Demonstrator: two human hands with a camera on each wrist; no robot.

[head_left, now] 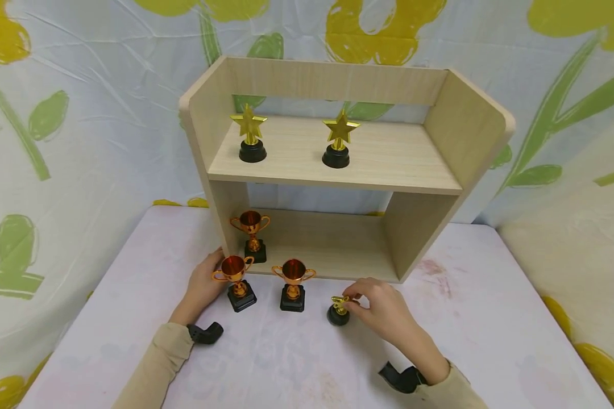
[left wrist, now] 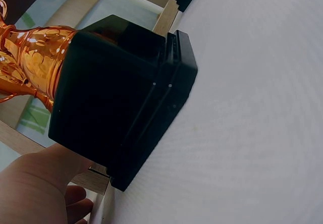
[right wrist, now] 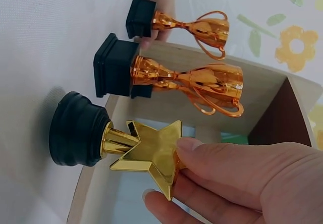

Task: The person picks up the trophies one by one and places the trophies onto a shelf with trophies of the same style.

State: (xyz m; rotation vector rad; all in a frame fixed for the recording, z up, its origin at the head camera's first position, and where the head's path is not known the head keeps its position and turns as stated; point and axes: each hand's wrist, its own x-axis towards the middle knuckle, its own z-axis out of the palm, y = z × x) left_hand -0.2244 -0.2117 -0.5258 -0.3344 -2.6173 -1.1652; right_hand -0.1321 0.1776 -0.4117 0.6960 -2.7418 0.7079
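Observation:
My right hand (head_left: 384,307) pinches a gold star trophy (right wrist: 154,151) by its star, thumb on one side and fingers behind. The trophy's round black base (right wrist: 78,130) is down at the white tabletop. At the lower left corner of the wooden shelf (head_left: 332,184), my left hand (head_left: 204,281) holds the side panel's front edge, thumb and bent fingers on either side. Part of that hand is hidden behind a bronze cup trophy (head_left: 239,289) with a square black base. A second bronze cup (head_left: 293,287) stands on the table between the hands.
Another bronze cup (head_left: 252,224) stands at the left of the lower shelf level. Two gold star trophies, one at left (head_left: 251,136) and one near the middle (head_left: 339,139), stand on the upper level. A flower-patterned cloth (head_left: 107,113) hangs behind and beside the table (head_left: 286,363).

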